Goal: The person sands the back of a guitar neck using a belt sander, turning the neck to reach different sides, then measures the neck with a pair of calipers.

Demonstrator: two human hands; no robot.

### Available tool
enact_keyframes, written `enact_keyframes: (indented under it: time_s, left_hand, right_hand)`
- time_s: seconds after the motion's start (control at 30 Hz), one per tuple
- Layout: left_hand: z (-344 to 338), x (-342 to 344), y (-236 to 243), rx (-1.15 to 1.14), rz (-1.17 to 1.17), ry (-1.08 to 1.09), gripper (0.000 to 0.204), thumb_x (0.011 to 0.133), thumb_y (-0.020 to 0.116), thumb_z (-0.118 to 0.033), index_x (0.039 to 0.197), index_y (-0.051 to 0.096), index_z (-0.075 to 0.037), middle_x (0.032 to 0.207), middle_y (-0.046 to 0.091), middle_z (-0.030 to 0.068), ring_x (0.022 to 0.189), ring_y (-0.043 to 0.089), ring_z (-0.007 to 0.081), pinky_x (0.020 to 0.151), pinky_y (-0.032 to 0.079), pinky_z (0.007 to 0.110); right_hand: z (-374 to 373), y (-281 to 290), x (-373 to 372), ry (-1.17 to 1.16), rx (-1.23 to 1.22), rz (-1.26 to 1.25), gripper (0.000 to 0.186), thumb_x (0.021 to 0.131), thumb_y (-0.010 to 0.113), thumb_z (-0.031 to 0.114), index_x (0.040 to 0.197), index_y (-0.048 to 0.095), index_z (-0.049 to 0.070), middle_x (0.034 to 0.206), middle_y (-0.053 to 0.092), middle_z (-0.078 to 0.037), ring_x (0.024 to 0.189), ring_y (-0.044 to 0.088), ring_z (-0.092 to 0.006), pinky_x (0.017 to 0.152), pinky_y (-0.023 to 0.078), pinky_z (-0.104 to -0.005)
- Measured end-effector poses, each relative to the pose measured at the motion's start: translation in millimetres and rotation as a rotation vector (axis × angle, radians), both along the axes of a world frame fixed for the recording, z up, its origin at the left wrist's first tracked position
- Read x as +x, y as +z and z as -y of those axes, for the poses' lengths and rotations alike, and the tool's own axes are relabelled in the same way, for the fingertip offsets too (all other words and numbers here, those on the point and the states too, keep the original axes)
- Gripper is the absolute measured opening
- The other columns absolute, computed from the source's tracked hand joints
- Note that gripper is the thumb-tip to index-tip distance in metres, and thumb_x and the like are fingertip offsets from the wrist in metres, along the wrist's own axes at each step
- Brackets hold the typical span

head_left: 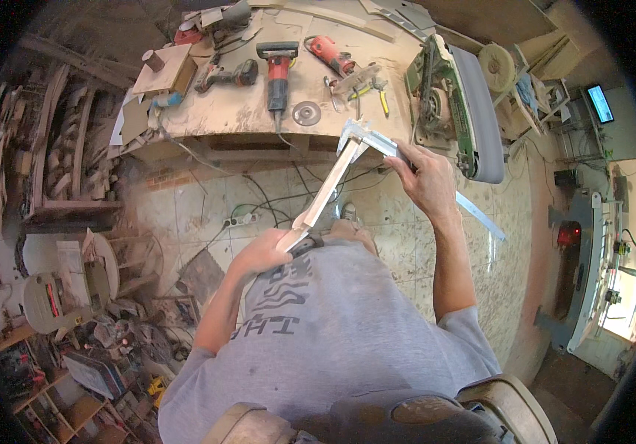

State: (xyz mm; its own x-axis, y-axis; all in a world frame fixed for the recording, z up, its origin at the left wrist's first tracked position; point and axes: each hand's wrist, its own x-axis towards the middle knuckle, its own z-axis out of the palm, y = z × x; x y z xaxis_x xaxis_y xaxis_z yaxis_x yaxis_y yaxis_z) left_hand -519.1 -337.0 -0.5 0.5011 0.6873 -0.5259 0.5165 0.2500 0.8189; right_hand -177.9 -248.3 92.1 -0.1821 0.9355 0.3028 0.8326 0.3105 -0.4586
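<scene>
My left hand [260,252] is closed round the near end of a narrow, light wooden strip [329,186], which slants up and away from me in front of my shirt. A thicker, rounded bit of wood shows by the thumb. In my right hand [430,180] is a metal vernier caliper [375,138], its jaws at the far end of the strip. They appear to straddle the strip's tip; whether both touch it I cannot tell. The caliper's long beam [481,216] sticks out past my right wrist.
Beyond my hands stands a dusty workbench [236,118] with a red angle grinder [278,78], a cordless drill [227,75], a grinding disc [307,113] and yellow-handled pliers [383,101]. A belt sander [473,111] is at its right end. Cables [259,196] cross the tiled floor. Wood scraps fill shelves [59,148] at left.
</scene>
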Motion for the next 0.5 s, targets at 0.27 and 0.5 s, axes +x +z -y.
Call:
enact_keyframes:
  time_s: [0.27,0.5]
  left_hand:
    - [3,-8,-11,-0.056,-0.024,-0.027,0.037,0.076,0.072,-0.023,0.101,0.06,0.001,0.094,0.058,0.0146,0.092,0.057,0.0247,0.08,0.047,0.039]
    - [0,-6,2,-0.116,-0.066,-0.025,0.04,0.076,0.074,-0.025,0.101,0.057,0.001,0.094,0.057,0.0123,0.091,0.056,0.0239,0.081,0.047,0.038]
  right_hand:
    - [1,-8,-1,-0.079,-0.084,0.004,0.036,0.091,0.077,0.04,0.104,0.079,0.007,0.088,0.075,-0.015,0.078,0.071,-0.0354,0.069,0.054,-0.0435]
    - [1,-21,3,-0.081,-0.08,-0.05,0.035,0.09,0.077,0.041,0.104,0.078,0.008,0.08,0.071,-0.014,0.072,0.07,-0.0345,0.066,0.053,-0.0437]
